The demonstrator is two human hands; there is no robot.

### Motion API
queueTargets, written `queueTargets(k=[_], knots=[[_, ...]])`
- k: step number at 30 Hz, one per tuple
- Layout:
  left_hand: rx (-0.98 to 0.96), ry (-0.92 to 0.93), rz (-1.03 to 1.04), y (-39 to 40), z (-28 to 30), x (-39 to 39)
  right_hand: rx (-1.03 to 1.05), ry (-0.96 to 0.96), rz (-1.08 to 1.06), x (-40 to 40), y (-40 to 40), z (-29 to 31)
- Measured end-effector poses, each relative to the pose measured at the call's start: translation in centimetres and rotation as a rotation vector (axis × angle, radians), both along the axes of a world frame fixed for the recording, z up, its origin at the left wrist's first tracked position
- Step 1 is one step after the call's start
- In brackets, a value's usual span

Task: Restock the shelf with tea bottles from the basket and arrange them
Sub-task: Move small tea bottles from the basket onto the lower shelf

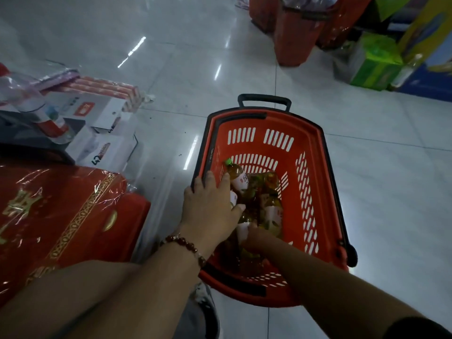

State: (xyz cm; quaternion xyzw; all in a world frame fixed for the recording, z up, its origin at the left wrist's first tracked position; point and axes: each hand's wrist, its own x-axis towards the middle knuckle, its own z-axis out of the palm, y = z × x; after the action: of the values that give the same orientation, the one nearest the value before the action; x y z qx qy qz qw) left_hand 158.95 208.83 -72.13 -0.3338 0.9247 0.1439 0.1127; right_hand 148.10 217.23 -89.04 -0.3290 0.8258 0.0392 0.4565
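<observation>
A red shopping basket [315, 182] with a black rim and handle stands on the floor below me. Several amber tea bottles lie jumbled in its bottom. My left hand [210, 204], with a bead bracelet at the wrist, curls around a green-capped tea bottle [238, 176] at the basket's left wall. My right hand [256, 237] reaches deep into the basket and closes on another tea bottle [243, 230] with a white label. More bottles [271, 211] lie loose beside both hands. The shelf is out of view.
Red gift boxes [61, 216] wrapped in film sit at my left, with white cartons [97, 133] behind them. Other red baskets [293, 33] and green boxes [374, 62] stand at the far right. Glossy tiled floor [391, 167] surrounds the basket. My shoe [205, 307] shows below.
</observation>
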Motion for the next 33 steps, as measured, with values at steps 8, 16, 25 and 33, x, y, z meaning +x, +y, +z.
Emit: queueTargets(k=[8,16,25,33], knots=[[0.023,-0.038,0.031,-1.6,-0.7,1.2,-0.023,-0.011,-0.071,0.7,-0.6,-1.4],[0.067,-0.041,0.055,-1.9,-0.9,1.9,-0.016,-0.068,-0.381,-0.1,0.9,-1.0],[0.113,0.104,0.097,-1.2,-0.1,2.2,-0.161,-0.225,-0.646,-2.3,2.3,4.1],[0.574,0.427,0.299,0.8,3.2,2.2,-0.536,-0.468,-0.633,-1.0,3.3,12.6]])
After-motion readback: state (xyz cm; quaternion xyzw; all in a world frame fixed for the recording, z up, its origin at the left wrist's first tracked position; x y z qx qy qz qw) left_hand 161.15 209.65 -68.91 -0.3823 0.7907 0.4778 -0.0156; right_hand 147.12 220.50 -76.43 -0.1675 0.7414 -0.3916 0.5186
